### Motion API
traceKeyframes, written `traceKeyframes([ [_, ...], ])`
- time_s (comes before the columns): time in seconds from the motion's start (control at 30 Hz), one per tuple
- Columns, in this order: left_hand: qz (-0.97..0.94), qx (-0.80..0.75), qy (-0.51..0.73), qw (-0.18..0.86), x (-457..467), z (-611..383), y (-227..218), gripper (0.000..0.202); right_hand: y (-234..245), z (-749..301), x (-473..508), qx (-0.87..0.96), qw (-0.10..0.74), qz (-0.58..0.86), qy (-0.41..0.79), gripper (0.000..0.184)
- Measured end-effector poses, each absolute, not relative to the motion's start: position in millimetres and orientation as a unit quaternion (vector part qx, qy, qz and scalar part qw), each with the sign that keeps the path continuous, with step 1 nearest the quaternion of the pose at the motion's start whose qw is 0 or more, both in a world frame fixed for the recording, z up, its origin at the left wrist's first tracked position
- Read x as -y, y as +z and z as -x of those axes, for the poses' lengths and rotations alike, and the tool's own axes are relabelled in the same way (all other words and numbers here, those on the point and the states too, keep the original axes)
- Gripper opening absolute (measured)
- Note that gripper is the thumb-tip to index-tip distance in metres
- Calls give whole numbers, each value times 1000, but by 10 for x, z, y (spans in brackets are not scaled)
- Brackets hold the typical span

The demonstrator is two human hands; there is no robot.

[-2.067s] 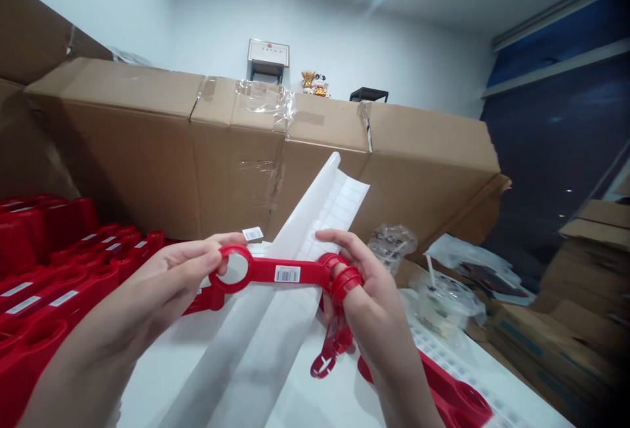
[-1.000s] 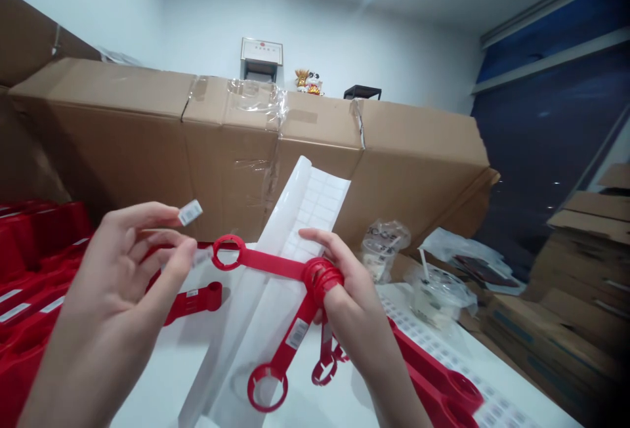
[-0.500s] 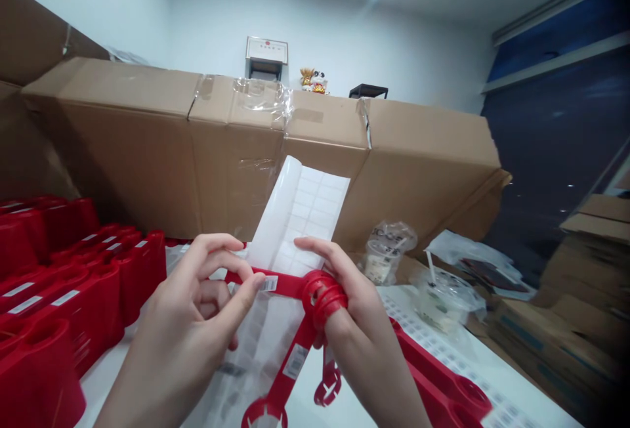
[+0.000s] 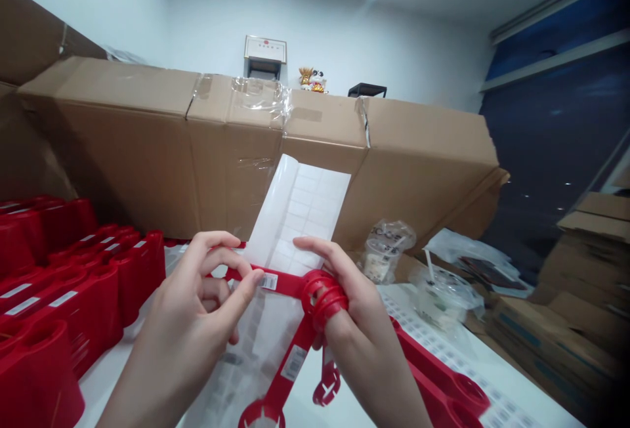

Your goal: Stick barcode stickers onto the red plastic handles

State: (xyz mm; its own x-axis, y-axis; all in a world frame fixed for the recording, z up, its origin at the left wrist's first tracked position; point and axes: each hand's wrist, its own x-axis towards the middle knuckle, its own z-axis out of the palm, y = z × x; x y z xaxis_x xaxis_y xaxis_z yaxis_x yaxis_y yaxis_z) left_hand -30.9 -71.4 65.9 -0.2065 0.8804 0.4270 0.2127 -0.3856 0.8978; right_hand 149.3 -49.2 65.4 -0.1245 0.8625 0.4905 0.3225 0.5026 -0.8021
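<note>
My left hand (image 4: 197,310) pinches a flat red plastic strip (image 4: 288,285) between thumb and fingers, right beside a small white barcode label (image 4: 268,281) on it. In my right hand (image 4: 357,316) are the ring ends of several such strips, stacked together, with the thumb through or behind the rings. One labelled strip (image 4: 290,369) hangs down toward me and ends in a slotted ring; another dangles below my right hand. Behind the strips stands a white sheet of labels (image 4: 315,205), curled along its left side, with my right index finger touching it.
Stacks of red labelled strips (image 4: 63,283) fill the left side. More red strips (image 4: 438,375) and printed label sheets (image 4: 418,316) lie at right. Plastic-wrapped drink cups (image 4: 381,260) stand farther back. A long cardboard barrier (image 4: 418,159) crosses behind, with cardboard boxes (image 4: 536,336) at far right.
Both hands hold the strips in nearly the same way. The view has shifted very slightly, and the upper part of the label sheet leans a little differently.
</note>
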Motion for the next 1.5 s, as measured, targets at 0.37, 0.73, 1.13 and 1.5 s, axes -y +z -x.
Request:
traceKeyframes([
  [0.37,-579,-492,597,256,666,272,630,34,642,-1487,514,706,509,429,242,57],
  [0.73,-594,-624,503,-67,547,277,506,72,630,-1453,476,685,529,445,230,61],
  [1.13,-638,-557,519,117,442,501,526,58,673,-1447,455,675,530,433,274,50],
  [1.5,-650,-489,525,250,455,674,706,37,711,-1505,390,666,544,423,285,41],
])
